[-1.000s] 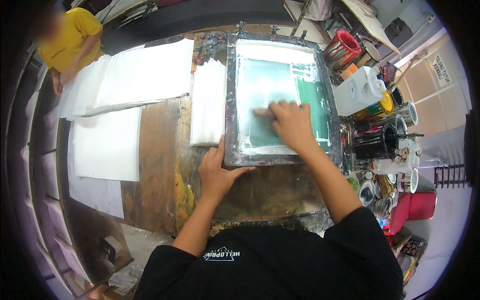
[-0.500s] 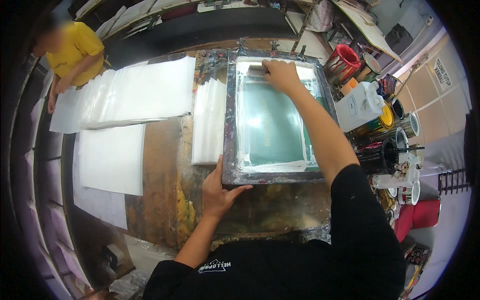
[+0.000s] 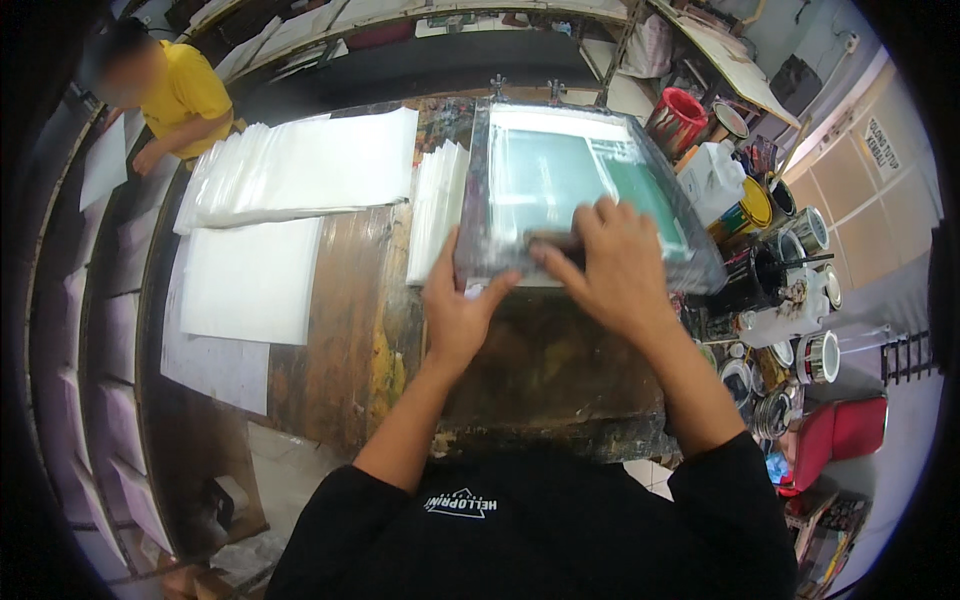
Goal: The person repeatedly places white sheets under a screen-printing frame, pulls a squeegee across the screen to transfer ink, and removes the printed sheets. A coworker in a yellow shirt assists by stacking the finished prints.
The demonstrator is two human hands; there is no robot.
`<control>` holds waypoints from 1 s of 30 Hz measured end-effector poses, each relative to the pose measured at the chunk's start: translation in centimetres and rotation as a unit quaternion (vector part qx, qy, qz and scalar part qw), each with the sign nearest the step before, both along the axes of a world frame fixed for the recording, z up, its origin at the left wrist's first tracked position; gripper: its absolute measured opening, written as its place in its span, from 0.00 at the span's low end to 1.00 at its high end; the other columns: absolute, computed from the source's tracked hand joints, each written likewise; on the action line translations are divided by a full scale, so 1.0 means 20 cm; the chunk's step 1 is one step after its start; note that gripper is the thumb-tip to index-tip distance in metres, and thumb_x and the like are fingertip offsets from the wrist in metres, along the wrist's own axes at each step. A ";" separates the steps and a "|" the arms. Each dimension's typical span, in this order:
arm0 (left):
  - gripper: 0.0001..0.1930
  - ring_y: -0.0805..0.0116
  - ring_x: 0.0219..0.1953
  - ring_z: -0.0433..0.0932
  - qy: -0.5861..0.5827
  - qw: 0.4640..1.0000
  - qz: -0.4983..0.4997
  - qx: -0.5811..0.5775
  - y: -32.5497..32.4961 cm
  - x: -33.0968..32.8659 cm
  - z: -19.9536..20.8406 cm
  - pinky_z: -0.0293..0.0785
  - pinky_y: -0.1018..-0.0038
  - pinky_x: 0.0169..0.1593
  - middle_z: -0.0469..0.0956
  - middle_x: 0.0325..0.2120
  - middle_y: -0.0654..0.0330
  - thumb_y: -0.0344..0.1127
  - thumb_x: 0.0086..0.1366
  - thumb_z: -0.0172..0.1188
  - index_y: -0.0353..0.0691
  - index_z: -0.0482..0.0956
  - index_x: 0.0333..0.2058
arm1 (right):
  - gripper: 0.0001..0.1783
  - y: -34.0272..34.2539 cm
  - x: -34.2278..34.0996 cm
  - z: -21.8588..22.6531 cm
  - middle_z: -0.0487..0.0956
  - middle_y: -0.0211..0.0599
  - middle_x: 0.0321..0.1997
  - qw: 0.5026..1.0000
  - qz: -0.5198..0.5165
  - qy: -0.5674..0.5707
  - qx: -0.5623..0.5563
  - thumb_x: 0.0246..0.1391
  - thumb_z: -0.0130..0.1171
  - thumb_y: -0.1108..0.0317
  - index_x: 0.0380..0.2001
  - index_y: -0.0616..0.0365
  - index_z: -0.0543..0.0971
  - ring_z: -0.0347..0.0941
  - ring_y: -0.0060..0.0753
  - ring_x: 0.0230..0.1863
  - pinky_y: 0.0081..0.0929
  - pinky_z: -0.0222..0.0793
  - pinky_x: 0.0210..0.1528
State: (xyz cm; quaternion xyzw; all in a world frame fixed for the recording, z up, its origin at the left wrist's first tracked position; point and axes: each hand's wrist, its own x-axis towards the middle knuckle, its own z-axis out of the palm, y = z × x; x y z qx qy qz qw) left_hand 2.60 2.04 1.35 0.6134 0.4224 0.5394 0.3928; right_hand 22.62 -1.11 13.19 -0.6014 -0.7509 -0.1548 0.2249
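On the worktable (image 3: pixel 340 275), head view, only view: screen frame (image 3: pixel 473 205), dark rim, green mesh (image 3: pixel 545 165), sits right of a narrow white paper stack (image 3: pixel 437 205), wide sheet pile (image 3: pixel 330 160) farther left. Wing-nut clamps (image 3: pixel 556 91) at the far edge. Near edge blurred, can't tell if flat or raised. Risks, my judgement: frame could shift or drop at the near side if the corner hold slackens; squeegee (image 3: pixel 556 240) could slip onto the rim or leave uneven streaks if pressure is lopsided; the narrow stack could get knocked or smeared, being so close to the frame; right elbow swinging out could catch the black can (image 3: pixel 752 278) or white jug (image 3: pixel 712 180). Fingers: left hand (image 3: pixel 456 315) has thumb and forefinger spread wide around the near left corner, thumb along the near edge, forefinger up the left side; any curl underneath is hidden, grip can't be told. Right hand (image 3: pixel 624 272) is closed narrow around the squeegee, thumb in front, above the near end of the mesh; blade contact unclear. Co-worker in yellow shirt (image 3: pixel 192 95) at far left, well apart.
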 end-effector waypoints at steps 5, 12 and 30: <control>0.24 0.65 0.37 0.74 -0.159 0.980 0.021 0.116 0.25 0.02 0.24 0.70 0.68 0.43 0.75 0.35 0.58 0.41 0.67 0.71 0.32 0.76 0.54 | 0.29 0.31 0.05 0.31 0.74 0.36 0.26 0.983 0.003 -0.012 0.184 0.59 0.62 0.38 0.23 0.55 0.76 0.74 0.43 0.35 0.42 0.57 0.42; 0.14 0.53 0.46 0.72 0.479 0.853 0.188 0.087 0.16 -0.15 -0.08 0.63 0.57 0.53 0.74 0.39 0.55 0.41 0.61 0.71 0.37 0.83 0.39 | 0.41 0.49 0.09 0.59 0.79 0.44 0.23 0.995 -0.031 0.019 0.097 0.64 0.48 0.28 0.22 0.60 0.82 0.77 0.48 0.28 0.44 0.65 0.41; 0.17 0.74 0.30 0.73 0.182 0.972 0.119 -0.085 0.63 -0.50 0.37 0.70 0.73 0.38 0.80 0.25 0.63 0.43 0.66 0.68 0.30 0.86 0.32 | 0.44 0.56 0.14 0.66 0.83 0.54 0.26 0.996 -0.022 0.036 0.079 0.62 0.48 0.29 0.22 0.64 0.84 0.81 0.54 0.33 0.48 0.71 0.39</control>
